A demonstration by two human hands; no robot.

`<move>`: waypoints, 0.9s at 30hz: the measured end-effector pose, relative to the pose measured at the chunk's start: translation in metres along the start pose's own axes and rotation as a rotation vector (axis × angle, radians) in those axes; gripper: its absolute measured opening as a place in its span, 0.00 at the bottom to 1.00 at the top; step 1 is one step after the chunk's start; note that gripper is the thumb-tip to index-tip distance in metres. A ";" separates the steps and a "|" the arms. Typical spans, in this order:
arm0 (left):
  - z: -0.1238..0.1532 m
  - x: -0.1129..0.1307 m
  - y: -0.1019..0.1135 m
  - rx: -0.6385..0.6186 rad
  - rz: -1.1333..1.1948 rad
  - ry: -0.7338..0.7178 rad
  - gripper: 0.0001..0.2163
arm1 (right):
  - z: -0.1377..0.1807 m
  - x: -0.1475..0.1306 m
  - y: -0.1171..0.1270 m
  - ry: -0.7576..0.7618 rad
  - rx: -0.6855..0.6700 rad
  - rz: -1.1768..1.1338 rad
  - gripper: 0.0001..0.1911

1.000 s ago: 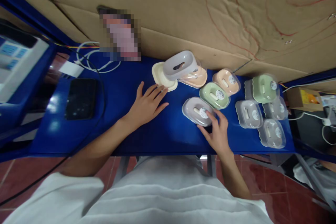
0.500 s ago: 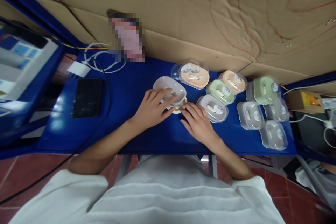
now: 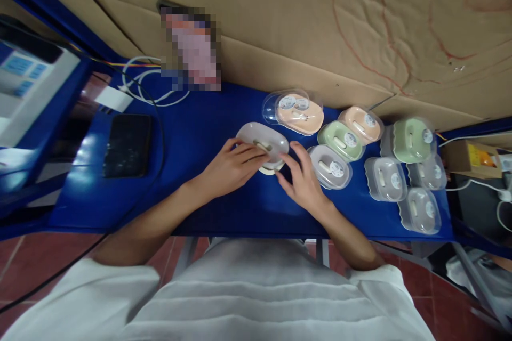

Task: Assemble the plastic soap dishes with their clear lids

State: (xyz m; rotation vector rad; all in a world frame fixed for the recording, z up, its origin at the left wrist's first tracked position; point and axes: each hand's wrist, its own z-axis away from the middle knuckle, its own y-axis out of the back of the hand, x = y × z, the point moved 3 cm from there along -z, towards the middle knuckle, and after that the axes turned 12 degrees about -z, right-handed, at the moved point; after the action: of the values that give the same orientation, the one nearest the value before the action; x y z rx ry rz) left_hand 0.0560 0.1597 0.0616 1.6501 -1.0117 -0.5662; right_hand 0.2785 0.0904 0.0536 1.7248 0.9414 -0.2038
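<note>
A shallow grey oval dish (image 3: pixel 250 131) rests at the middle of the blue table, above a cream part (image 3: pixel 269 171) that shows under its near edge. A small cream handle-like piece (image 3: pixel 262 146) lies inside the dish. My left hand (image 3: pixel 232 168) closes over the near left rim, its fingers reaching inside beside the cream piece and the thumb outside. At the right end, my right hand (image 3: pixel 302 176) grips the rim, with the index finger above and the thumb low against the near side. My fingers cover part of the near rim.
Peach (image 3: pixel 304 117), green (image 3: pixel 342 141) and grey (image 3: pixel 330 168) boxes with clear covers stand to the right, and several more (image 3: pixel 386 178) lie farther right. At left are a black tablet-like device (image 3: pixel 127 145), a white adapter (image 3: pixel 113 99) and cables. Cardboard (image 3: pixel 280 58) walls the back.
My left fingers have shifted rightward and down inside the dish, uncovering the cream piece. My right hand has moved up, its fingers more spread around the dish's right end.
</note>
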 end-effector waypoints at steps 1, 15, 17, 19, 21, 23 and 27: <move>0.000 0.004 -0.001 -0.004 0.024 -0.045 0.18 | -0.001 -0.001 -0.001 0.018 -0.036 0.003 0.29; -0.001 -0.023 -0.001 -0.030 0.134 0.084 0.14 | -0.001 -0.007 -0.012 0.022 -0.169 0.152 0.22; -0.008 -0.029 -0.001 0.044 0.169 0.188 0.16 | -0.002 -0.008 -0.011 0.046 -0.166 0.162 0.21; -0.021 -0.039 -0.004 0.095 0.184 0.282 0.19 | -0.002 -0.010 -0.010 0.057 -0.174 0.155 0.19; -0.041 -0.051 -0.012 0.076 0.216 0.298 0.23 | -0.002 -0.010 -0.008 0.054 -0.180 0.148 0.20; -0.064 -0.064 -0.024 0.066 0.271 0.283 0.30 | -0.002 -0.009 -0.007 0.046 -0.174 0.152 0.19; -0.103 -0.080 -0.044 0.032 0.350 0.298 0.44 | -0.003 -0.006 -0.004 0.047 -0.147 0.145 0.17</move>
State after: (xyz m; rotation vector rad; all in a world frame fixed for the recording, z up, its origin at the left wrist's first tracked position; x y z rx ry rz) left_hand 0.1086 0.2850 0.0432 1.4853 -1.0573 -0.0692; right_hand 0.2711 0.0902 0.0544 1.6593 0.8401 0.0018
